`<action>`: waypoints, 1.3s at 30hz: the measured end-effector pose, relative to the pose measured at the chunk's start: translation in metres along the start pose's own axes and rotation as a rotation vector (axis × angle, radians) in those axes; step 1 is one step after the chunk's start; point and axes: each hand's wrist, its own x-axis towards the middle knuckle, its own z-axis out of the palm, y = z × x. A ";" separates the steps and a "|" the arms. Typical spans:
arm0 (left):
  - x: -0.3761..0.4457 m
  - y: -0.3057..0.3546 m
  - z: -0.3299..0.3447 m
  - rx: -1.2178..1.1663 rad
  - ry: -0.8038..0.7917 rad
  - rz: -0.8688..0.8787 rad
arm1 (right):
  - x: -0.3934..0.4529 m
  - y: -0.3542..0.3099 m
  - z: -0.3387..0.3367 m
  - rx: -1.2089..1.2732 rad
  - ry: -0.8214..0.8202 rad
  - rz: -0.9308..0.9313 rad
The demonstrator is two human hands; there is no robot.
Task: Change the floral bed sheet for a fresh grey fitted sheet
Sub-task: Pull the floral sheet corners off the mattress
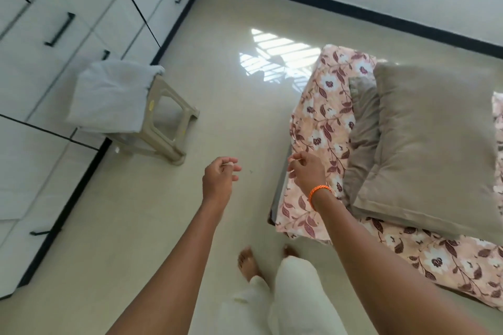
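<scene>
— Looking for writing first: is any label readable?

— None that you can read. The beige plastic stool [163,119] carries a small yellow sticker on its side, but it is too blurred to make out.

— What are your hands doing?

— Your left hand [220,177] hangs over the bare floor [231,84], fingers loosely curled, thumb near the fingertips, holding nothing. Your right hand [307,170], with an orange braided bracelet [319,192] on the wrist, is at the corner of the bed, fingers bent, just over the floral bed sheet [321,106]. Whether it pinches the cloth or only hovers above it, you cannot tell.

— Where are the sheets?

— The floral bed sheet lies on the mattress and hangs over its near edge, with a dark strip of the bed frame [278,198] showing under the corner. Two grey-brown pillows [435,139] lie on it, one stacked on the other. The folded grey fitted sheet [109,95] is draped over the stool, which stands against the white wardrobe [54,8], well apart from the bed.

— Room to move?

— A glossy stretch of floor runs between stool and bed. Your bare feet [249,262] stand there, close beside the bed's edge, and a white wall with black skirting [353,8] closes the far side.
</scene>
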 end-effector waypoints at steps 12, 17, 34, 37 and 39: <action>0.116 0.168 0.028 -0.008 -0.098 0.109 | 0.105 -0.143 -0.022 0.146 0.095 -0.126; 0.214 0.263 0.079 0.050 -0.168 0.151 | 0.216 -0.212 -0.034 0.207 0.165 -0.102; 0.486 0.592 0.350 0.257 -0.550 0.225 | 0.538 -0.415 -0.197 0.418 0.535 0.052; 0.528 0.634 0.411 0.304 -0.645 0.251 | 0.594 -0.434 -0.232 0.447 0.629 0.097; 0.551 0.659 0.448 0.336 -0.700 0.277 | 0.626 -0.447 -0.253 0.475 0.693 0.120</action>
